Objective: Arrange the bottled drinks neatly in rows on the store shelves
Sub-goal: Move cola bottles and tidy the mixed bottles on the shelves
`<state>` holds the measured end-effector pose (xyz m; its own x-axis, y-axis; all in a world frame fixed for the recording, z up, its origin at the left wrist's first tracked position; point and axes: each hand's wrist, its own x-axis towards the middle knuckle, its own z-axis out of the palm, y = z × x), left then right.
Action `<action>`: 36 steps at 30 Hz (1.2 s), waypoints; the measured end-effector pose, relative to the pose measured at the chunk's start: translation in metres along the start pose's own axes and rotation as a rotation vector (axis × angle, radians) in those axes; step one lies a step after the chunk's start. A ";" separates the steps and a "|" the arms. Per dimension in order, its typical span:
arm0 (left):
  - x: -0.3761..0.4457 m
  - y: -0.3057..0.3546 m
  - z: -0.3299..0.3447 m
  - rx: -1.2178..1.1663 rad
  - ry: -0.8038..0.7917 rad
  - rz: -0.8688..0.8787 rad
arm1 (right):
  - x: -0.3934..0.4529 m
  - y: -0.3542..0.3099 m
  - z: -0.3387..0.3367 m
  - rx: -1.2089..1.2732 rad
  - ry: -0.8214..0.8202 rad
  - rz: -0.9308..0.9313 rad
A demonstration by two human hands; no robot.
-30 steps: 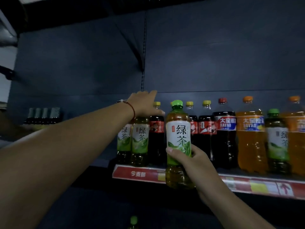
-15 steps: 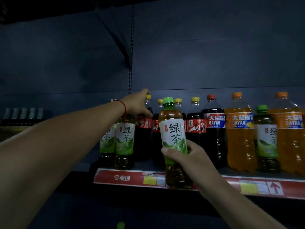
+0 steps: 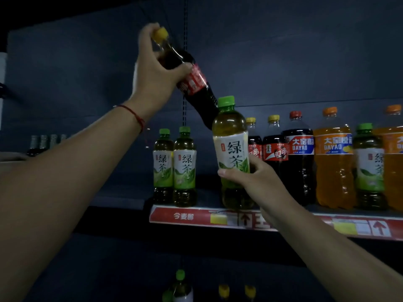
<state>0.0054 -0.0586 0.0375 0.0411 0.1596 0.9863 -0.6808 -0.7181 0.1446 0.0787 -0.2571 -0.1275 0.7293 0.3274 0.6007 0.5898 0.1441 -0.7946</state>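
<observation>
My left hand [image 3: 156,70] grips a dark cola bottle [image 3: 196,88] with a yellow cap by its neck, lifted high and tilted above the shelf [image 3: 185,216]. My right hand [image 3: 255,179] holds a green tea bottle [image 3: 232,149] with a green cap around its lower label, its base at the shelf's front edge. Two green tea bottles [image 3: 174,168] stand together on the shelf's left end. Right of the held tea stand two yellow-capped colas [image 3: 275,149], a red-capped dark bottle [image 3: 301,158], orange soda bottles [image 3: 333,162] and another green tea [image 3: 369,166].
A dark back panel with a slotted upright rises behind the shelf. Several small dark bottles [image 3: 46,142] sit far left. On the shelf below, a green cap [image 3: 180,275] and two yellow caps [image 3: 236,290] show. A gap lies between the two teas and the held tea.
My left hand has lifted the yellow-capped cola off the shelf, up and tilted. The green tea in my right hand has moved up and closer to the shelf.
</observation>
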 end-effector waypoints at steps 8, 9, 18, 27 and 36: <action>-0.064 0.009 -0.089 0.024 0.093 -0.137 | 0.018 0.019 0.029 -0.227 0.094 -0.013; -0.074 0.008 -0.099 0.035 0.088 -0.170 | 0.021 0.021 0.033 -0.243 0.101 -0.008; -0.150 -0.015 -0.136 0.049 -0.011 -0.422 | 0.059 0.037 0.067 -0.513 0.170 0.087; -0.193 -0.022 -0.124 -0.005 -0.110 -0.508 | 0.058 0.051 0.081 -0.582 0.286 0.035; -0.251 -0.024 -0.107 0.001 -0.235 -0.580 | -0.097 0.060 0.078 -0.552 -0.198 -0.060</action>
<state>-0.0668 -0.0089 -0.2215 0.5636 0.3704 0.7383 -0.4984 -0.5603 0.6615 0.0159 -0.2071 -0.2403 0.6420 0.5093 0.5730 0.7597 -0.3221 -0.5649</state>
